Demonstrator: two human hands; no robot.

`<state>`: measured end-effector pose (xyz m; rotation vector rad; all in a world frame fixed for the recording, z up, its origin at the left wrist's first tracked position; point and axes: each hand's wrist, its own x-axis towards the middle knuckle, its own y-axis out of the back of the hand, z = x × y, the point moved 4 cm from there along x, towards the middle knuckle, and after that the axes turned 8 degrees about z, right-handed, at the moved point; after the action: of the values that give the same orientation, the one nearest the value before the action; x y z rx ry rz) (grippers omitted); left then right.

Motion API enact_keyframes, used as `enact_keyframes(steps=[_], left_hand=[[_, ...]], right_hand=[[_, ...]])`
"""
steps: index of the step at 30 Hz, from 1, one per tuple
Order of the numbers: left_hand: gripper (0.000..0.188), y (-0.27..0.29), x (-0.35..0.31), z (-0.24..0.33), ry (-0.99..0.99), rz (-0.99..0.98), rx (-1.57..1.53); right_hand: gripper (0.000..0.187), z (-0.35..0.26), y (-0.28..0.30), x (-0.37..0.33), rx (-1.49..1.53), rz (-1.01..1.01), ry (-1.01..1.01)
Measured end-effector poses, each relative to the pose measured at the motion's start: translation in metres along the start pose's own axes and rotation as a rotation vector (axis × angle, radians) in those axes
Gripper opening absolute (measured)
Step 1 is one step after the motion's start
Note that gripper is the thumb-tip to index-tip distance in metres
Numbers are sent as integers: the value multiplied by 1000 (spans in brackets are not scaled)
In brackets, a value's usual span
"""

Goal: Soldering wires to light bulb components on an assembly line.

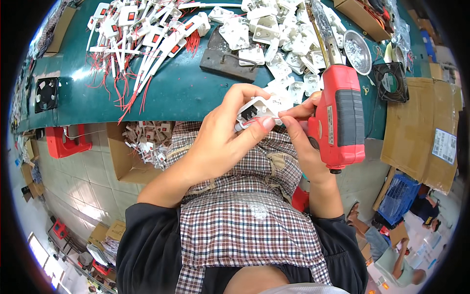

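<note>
My left hand [220, 134] is closed around an open white plastic switch housing [267, 110], just off the table's near edge. Inside the housing shows the black back of a rocker switch [249, 112], with thin red wire by my left thumb. The thumb and forefinger of my right hand [306, 152] come together at the housing's right edge. A red power tool [338, 115] with a dark grip rests in the same hand, its long shaft pointing away over the table. That tool hides part of the right hand's other fingers.
Assembled white switch units [128, 17] with red wires lie at far left. White plastic covers [267, 29] pile up beyond a dark metal block [230, 66]. A metal dish [357, 51] of small silvery parts and a black fan [390, 82] stand right. A carton [128, 174] sits below the table.
</note>
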<state>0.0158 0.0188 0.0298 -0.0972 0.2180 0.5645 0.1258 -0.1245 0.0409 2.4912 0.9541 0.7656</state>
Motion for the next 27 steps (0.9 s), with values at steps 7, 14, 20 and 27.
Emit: enact_keyframes(steps=[7, 14, 20, 27], left_hand=[[41, 2, 1, -12, 1, 35, -67], [39, -2, -1, 1, -280, 189, 78], [31, -3, 4, -14, -484, 337, 362], [27, -11, 8, -13, -604, 400, 414]], right_hand=[[46, -3, -1, -5, 48, 72, -92], [44, -1, -5, -9, 193, 141, -192], [39, 0, 26, -26, 101, 198, -200], [52, -17, 78, -83, 96, 16, -431]])
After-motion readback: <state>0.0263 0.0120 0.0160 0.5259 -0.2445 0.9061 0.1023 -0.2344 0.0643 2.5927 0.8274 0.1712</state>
